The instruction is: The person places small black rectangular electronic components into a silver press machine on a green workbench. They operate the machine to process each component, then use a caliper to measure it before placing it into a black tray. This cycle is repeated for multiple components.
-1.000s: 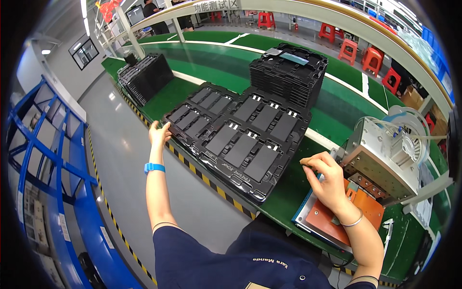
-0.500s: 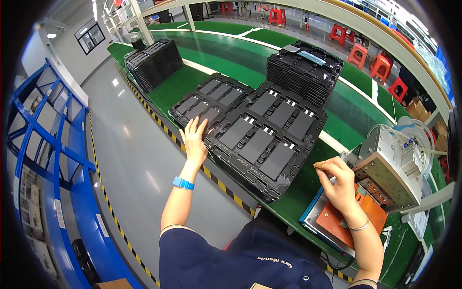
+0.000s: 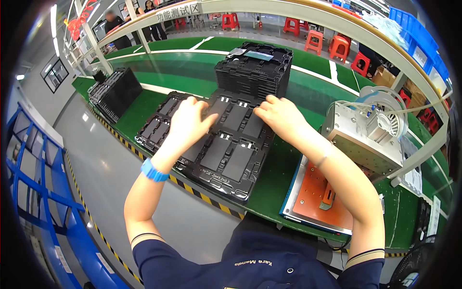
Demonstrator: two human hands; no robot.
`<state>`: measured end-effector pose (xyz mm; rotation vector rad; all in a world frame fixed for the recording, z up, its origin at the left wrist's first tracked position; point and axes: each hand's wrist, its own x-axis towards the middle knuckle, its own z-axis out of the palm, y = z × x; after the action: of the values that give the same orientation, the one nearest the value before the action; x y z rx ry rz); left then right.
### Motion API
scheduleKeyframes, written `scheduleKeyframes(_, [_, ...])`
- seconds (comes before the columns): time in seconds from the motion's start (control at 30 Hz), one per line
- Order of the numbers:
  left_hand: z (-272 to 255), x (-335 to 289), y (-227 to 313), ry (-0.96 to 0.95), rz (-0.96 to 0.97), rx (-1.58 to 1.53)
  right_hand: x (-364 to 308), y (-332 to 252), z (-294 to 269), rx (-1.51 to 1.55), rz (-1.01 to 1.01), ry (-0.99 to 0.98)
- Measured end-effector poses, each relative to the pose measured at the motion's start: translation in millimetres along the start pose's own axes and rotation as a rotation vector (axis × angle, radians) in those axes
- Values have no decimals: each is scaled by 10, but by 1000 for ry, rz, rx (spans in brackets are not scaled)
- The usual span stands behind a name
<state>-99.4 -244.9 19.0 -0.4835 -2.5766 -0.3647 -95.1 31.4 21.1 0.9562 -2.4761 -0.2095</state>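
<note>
A large black plastic tray (image 3: 211, 180) lies on the green bench in front of me, with flat dark rectangular pieces (image 3: 239, 162) with pale tabs, like battery cells, in its pockets. Over the tray's left part hovers my left hand (image 3: 190, 123), its thumb and fingers apart and nothing seen in it. At the far right part of the tray is my right hand (image 3: 284, 115), fingers curled together above one of the flat pieces (image 3: 252, 126); what they hold, if anything, is hidden. A smaller-looking second tray (image 3: 154, 130) with similar pieces sits to the left.
Behind the tray rises a tall stack of black trays (image 3: 252, 74); another stack (image 3: 115, 94) stands at the far left. On the right is a metal press-like machine (image 3: 361, 139) with an orange base plate (image 3: 310, 192). A blue rack (image 3: 43, 192) stands across the walkway. A fan (image 3: 411, 267) is at lower right.
My right hand has moved from beside the machine leftward and forward to the tray. My left hand has come over the tray from its left edge. The view has turned to the right.
</note>
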Motion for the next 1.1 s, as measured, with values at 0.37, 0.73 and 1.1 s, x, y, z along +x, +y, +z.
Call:
scheduleKeyframes(0.37, [362,548,178,-398,-221,343,341,0,162,-225,-343,-163])
scheduleKeyframes(0.73, [330,729,10,-465,-340,73,301,54,184,-264,-375,-180])
scheduleKeyframes(1.1, [-45,690,466,-771,-292,-739,-402,-149,-584,-220,-137,193])
